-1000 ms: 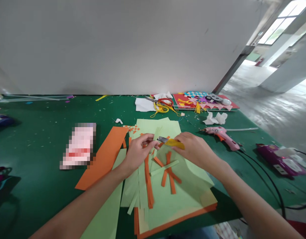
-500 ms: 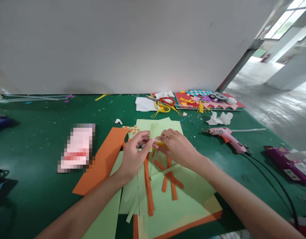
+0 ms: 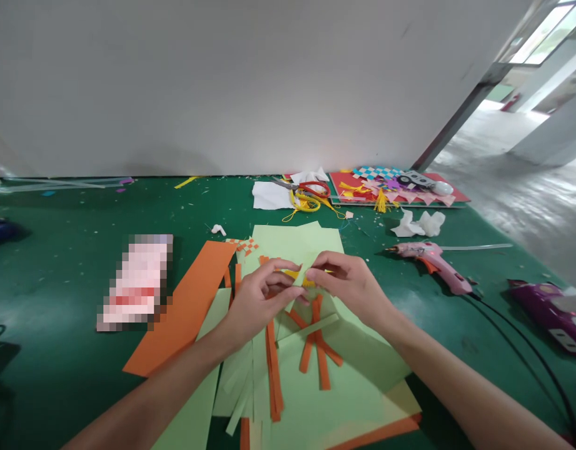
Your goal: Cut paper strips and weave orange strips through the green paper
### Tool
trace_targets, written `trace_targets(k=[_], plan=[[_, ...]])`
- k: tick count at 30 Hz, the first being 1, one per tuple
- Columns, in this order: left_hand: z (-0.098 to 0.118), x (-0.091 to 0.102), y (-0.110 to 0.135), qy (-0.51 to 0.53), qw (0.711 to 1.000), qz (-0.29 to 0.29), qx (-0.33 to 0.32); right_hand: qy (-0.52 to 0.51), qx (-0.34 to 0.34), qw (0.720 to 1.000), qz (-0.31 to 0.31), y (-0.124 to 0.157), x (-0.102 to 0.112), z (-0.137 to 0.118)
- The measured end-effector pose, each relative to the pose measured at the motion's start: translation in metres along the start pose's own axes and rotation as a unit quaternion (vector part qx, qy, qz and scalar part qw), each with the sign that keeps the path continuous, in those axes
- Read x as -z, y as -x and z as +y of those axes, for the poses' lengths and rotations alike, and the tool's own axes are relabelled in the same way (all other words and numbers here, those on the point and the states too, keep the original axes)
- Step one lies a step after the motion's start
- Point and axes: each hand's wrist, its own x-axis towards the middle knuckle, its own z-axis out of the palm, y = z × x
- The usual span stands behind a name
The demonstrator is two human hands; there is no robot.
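Note:
My right hand [image 3: 351, 281] pinches a small piece of light green paper [image 3: 307, 267] between thumb and fingers. Its lower end meets my left hand [image 3: 260, 301], whose fingers are curled and closed around it. The paper is tilted now. Something yellow [image 3: 292, 275] shows just behind the fingers; its kind is partly hidden. Under both hands lie light green sheets [image 3: 353, 387], with narrow orange paper strips [image 3: 273, 375] and a thin green strip [image 3: 309, 331] on top. A small orange-and-white checked woven piece [image 3: 248, 246] lies beyond my left hand.
To the left are an orange sheet [image 3: 189, 300] and a pixelated pink item [image 3: 140, 281]. Scissors [image 3: 311, 187] with red handles lie at the back, near a red board [image 3: 339, 184] with paper crafts. At right are a pink glue gun [image 3: 431, 262], crumpled tissue [image 3: 419, 223] and a purple device [image 3: 548, 315].
The green paper piece has gone from upright to tilted. My right hand has shifted its hold onto the paper's upper part, and my left hand has moved slightly down.

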Motion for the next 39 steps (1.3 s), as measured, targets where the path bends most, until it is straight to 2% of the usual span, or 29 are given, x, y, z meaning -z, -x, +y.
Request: trace_targets(k=[4, 9, 12, 22, 30, 39], plan=[[0.0016, -0.0012, -0.0001, -0.011, 1.0, -0.016, 0.01, -0.026, -0.014, 1.0, -0.004, 0.0016, -0.0012, 0.0028], [0.0012, -0.0002, 0.0011, -0.043, 0.999, -0.029, 0.002, -0.008, -0.04, 0.999, 0.007, 0.0037, -0.0055, 0.005], [0.0012, 0.0005, 0.0021, -0.047, 0.998, -0.035, 0.005, -0.023, -0.05, 0.998, -0.012, 0.0046, -0.0084, 0.0064], [-0.0003, 0.0055, 0.0004, 0.0, 0.998, -0.048, 0.042, -0.036, -0.065, 0.996, -0.048, 0.001, -0.0009, 0.0004], [-0.0017, 0.0074, -0.0003, -0.092, 0.995, -0.021, 0.027, -0.032, -0.067, 0.997, -0.027, 0.0026, -0.0016, 0.0052], [0.0033, 0.005, 0.0001, -0.057, 0.996, -0.04, 0.058, -0.009, -0.07, 0.997, -0.02, 0.002, -0.0006, 0.0041]])
